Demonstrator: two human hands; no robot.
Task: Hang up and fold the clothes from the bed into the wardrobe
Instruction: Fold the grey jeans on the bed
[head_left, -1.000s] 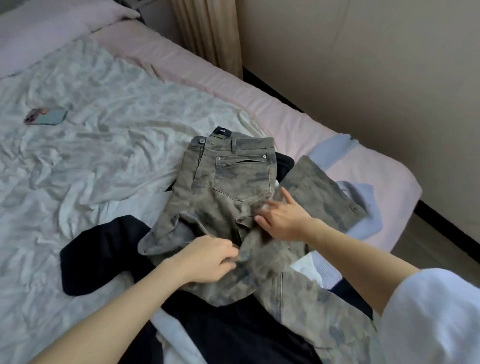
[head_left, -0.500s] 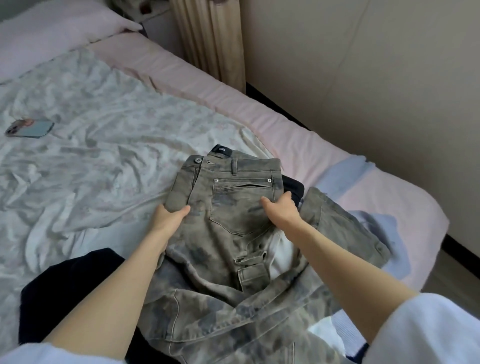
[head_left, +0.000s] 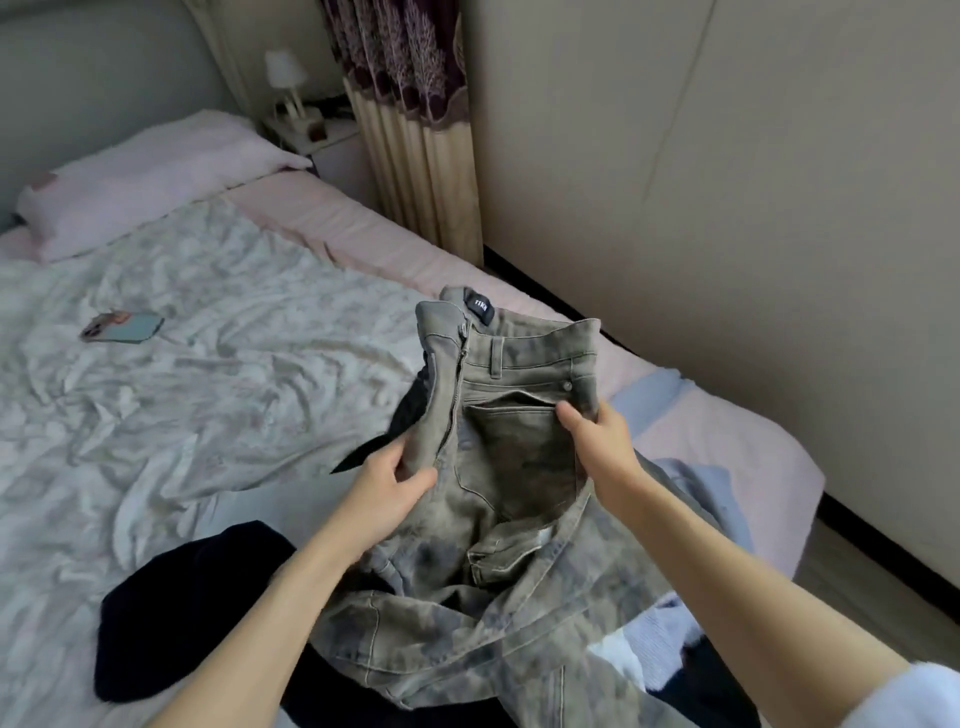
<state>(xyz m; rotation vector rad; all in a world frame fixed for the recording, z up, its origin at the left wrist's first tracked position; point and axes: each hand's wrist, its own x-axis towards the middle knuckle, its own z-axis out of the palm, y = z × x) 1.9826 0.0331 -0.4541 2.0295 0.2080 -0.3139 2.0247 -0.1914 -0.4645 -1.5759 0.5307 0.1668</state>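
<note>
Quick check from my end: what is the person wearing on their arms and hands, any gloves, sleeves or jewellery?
Both hands, the left hand and the right hand, are bare: no gloves, rings or watch show. Both forearms are uncovered up to the frame edge. A white sleeve, soft-looking and pushed up, shows at the bottom right corner on the right arm. No sleeve is in view on the left arm.

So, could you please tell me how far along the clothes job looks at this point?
Nothing looks put away yet; no wardrobe shows. In hand: the left hand and right hand grip the camouflage trousers near the waistband, legs trailing on the bed. Left: a dark garment and a light blue garment lie in the pile.
</note>
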